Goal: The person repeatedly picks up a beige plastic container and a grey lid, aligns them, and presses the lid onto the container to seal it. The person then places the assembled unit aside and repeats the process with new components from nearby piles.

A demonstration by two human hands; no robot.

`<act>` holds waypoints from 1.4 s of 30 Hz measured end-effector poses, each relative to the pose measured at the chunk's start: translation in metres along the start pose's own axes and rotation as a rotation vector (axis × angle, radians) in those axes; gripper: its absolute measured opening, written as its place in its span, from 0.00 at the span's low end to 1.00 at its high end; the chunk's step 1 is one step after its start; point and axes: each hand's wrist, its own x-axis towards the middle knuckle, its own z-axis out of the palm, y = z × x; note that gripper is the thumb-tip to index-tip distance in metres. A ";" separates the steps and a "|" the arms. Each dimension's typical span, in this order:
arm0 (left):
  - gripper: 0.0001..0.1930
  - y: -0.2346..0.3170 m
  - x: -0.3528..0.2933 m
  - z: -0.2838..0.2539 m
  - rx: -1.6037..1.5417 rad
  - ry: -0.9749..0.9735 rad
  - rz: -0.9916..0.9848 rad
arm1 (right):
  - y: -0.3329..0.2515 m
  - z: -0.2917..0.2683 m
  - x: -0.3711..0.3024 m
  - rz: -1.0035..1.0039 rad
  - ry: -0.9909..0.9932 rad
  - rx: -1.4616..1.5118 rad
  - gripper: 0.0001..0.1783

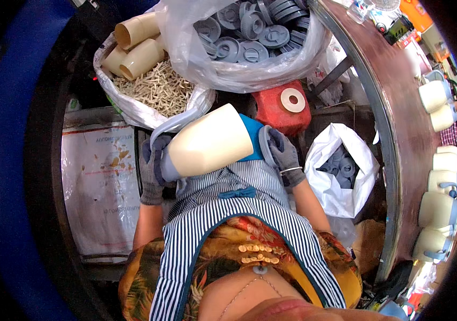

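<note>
A cream plastic jug body (212, 142) lies tilted across my lap, its wide end toward the right. A curved grey handle (177, 122) runs along its left side, beside a grey end piece (168, 167). My left hand (154, 168), in a grey glove, is closed round this grey end; some of its fingers are hidden. To the right of the jug, my gloved right hand (286, 156) grips a grey round lid (266, 145), seen nearly edge-on and apart from the jug.
Ahead are a sack (204, 101) of small cream pieces and jug bodies, and a clear bag (207, 77) of grey lids. A red block (282, 120) carries a cream ring (292, 100). A white bag (367, 171) holds grey parts. Jugs (438, 208) line the right-hand table (407, 134).
</note>
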 end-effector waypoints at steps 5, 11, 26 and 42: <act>0.34 0.053 0.016 -0.021 0.087 -0.060 0.142 | -0.124 -0.015 -0.010 -0.223 0.076 0.477 0.28; 0.40 0.020 0.038 -0.011 -0.042 -0.222 0.055 | -0.163 -0.030 -0.013 -0.557 0.151 0.228 0.27; 0.15 0.087 0.097 0.024 -0.471 -0.115 -0.231 | -0.171 -0.052 0.011 -0.612 0.363 0.584 0.30; 0.20 0.061 0.096 0.008 -1.130 -0.459 -0.774 | -0.187 -0.081 -0.042 -0.835 0.247 0.014 0.27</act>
